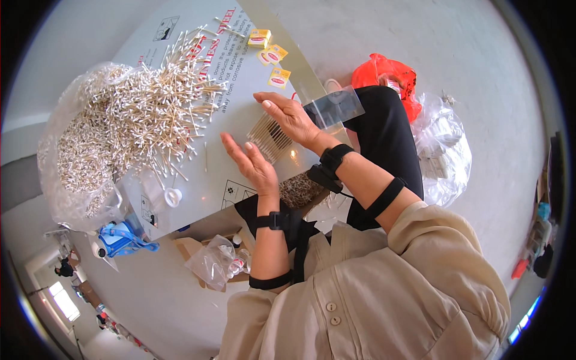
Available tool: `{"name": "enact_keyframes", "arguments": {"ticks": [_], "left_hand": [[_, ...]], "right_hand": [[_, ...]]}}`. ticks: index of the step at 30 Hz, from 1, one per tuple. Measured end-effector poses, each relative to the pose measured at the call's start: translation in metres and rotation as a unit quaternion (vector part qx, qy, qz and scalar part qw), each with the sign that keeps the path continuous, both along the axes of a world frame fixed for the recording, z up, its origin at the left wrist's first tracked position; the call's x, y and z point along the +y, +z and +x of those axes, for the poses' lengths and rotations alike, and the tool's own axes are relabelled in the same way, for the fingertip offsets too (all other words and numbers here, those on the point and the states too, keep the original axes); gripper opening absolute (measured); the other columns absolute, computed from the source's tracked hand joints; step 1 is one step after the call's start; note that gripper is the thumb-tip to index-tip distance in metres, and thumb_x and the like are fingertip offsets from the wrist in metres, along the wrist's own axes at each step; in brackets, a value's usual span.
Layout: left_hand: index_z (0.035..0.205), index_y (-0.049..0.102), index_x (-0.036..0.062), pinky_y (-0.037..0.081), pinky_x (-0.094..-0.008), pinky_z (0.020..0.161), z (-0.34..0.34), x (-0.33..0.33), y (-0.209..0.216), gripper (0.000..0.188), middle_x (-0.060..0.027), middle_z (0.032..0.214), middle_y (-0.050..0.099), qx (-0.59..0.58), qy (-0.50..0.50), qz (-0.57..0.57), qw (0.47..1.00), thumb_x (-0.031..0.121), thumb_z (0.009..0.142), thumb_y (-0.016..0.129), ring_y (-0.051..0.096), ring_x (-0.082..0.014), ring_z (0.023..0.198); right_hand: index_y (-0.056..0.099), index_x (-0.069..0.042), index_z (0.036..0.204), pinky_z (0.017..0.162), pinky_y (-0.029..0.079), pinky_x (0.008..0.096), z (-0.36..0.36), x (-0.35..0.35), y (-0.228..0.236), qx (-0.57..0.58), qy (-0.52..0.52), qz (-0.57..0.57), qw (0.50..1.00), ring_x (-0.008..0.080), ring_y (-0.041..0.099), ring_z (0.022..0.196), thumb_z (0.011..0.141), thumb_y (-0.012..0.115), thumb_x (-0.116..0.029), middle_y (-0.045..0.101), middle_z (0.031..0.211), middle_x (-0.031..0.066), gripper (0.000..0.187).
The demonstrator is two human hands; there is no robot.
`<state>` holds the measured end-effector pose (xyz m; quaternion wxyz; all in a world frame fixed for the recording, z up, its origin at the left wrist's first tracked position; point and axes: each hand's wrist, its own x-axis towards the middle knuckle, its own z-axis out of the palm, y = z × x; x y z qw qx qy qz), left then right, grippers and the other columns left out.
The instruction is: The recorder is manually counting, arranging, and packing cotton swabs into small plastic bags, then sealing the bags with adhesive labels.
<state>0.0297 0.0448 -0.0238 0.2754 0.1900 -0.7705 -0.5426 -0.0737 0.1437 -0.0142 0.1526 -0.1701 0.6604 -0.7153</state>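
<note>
A flat row of cotton swabs, lined up side by side, lies on the table between my two hands. My left hand is at the near left of the row, its fingers stretched out and thumb apart. Across from it, my right hand reaches over the far right part of the row with straight fingers, covering some of the swabs. Neither hand is wrapped round anything; whether the palms touch the swabs I cannot tell. Beside my right wrist a clear plastic sheet or pouch sticks out over the table edge.
A big heap of loose cotton swabs spills from a clear bag on the metal-sheeted table. Small yellow packets lie at the far edge. A tape roll sits nearer. Red and clear bags stand right.
</note>
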Motion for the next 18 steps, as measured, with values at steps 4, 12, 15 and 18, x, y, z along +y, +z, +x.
{"name": "enact_keyframes", "arguments": {"ticks": [4,12,15,18], "left_hand": [[0.149,0.021,-0.0017,0.025,-0.0419,0.114,-0.015,0.005,-0.003,0.058,-0.0228,0.151,0.027,-0.004,0.016,0.015,1.000,0.032,0.104,0.036,0.027,-0.0322,0.141],[0.145,0.030,-0.0028,0.029,-0.0417,0.113,-0.027,0.001,-0.001,0.053,-0.0221,0.146,0.036,0.029,-0.031,0.044,0.998,0.031,0.104,0.036,0.036,-0.0309,0.136],[0.144,0.033,-0.0031,0.030,-0.0414,0.112,-0.029,-0.005,0.000,0.052,-0.0217,0.146,0.037,0.039,-0.072,0.074,0.994,0.031,0.104,0.037,0.037,-0.0303,0.136],[0.141,0.039,-0.0035,0.028,-0.0410,0.114,-0.029,-0.014,0.003,0.054,-0.0214,0.143,0.043,0.047,-0.092,0.123,0.987,0.034,0.103,0.040,0.040,-0.0299,0.135]], "right_hand": [[0.053,0.002,0.129,0.102,0.042,0.0332,0.003,-0.006,-0.001,0.039,0.005,0.015,0.999,0.0234,0.055,0.119,0.102,0.046,-0.030,0.060,0.125,0.0148,0.043],[0.053,0.002,0.129,0.102,0.041,0.0339,0.032,-0.005,-0.001,0.065,-0.081,0.058,0.993,0.0277,0.055,0.120,0.102,0.045,-0.022,0.058,0.127,0.0182,0.037],[0.053,0.001,0.129,0.103,0.040,0.0343,0.037,-0.010,-0.002,0.094,-0.135,0.059,0.985,0.0278,0.054,0.121,0.102,0.045,-0.022,0.057,0.129,0.0184,0.037],[0.056,0.002,0.124,0.098,0.045,0.0350,0.038,-0.011,-0.005,0.077,-0.180,0.028,0.980,0.0318,0.058,0.116,0.100,0.050,-0.022,0.059,0.126,0.0203,0.034]]}}
